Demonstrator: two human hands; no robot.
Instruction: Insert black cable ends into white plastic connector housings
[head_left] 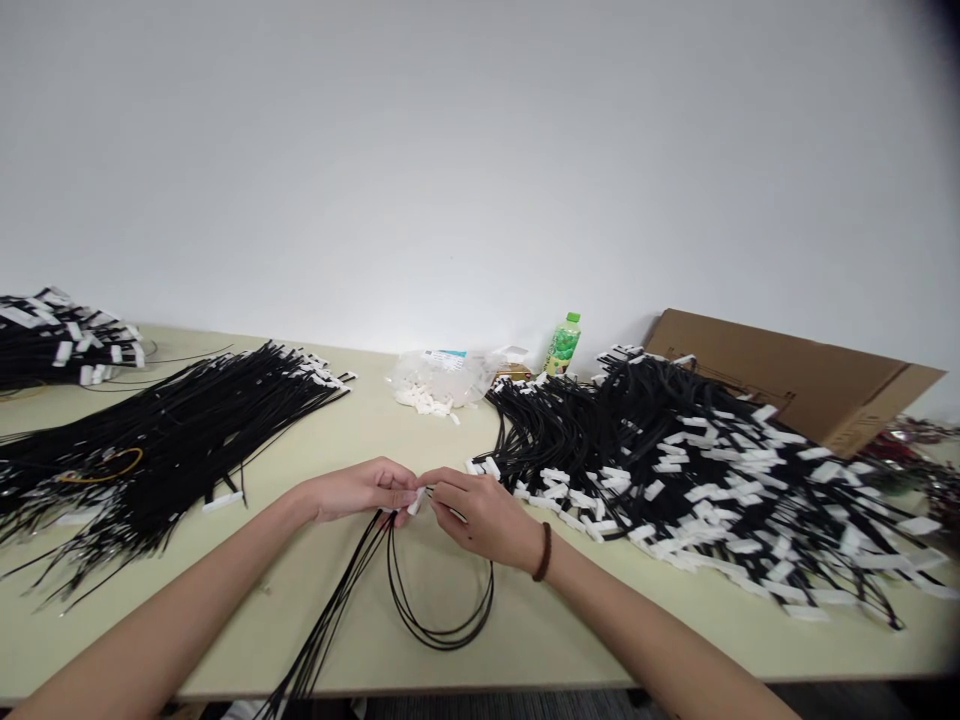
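My left hand (367, 488) is closed, its thumb pressed over several thin black cables (341, 610) that hang down past the table's front edge. A small white connector (417, 499) shows between the fingertips of both hands. My right hand (484, 515) pinches at this connector, with a dark cable end just visible at its fingertips. From the left hand a loop of the same cables droops over the table and rises behind the right hand. Fingers partly hide where cables and connector meet.
Black cables with white tags lie in a big pile (697, 470) at right and a long bundle (187, 440) at left. At the back stand a bag of white connectors (442, 380) and a green-capped bottle (562, 345). A cardboard sheet (780, 375) leans behind the right pile.
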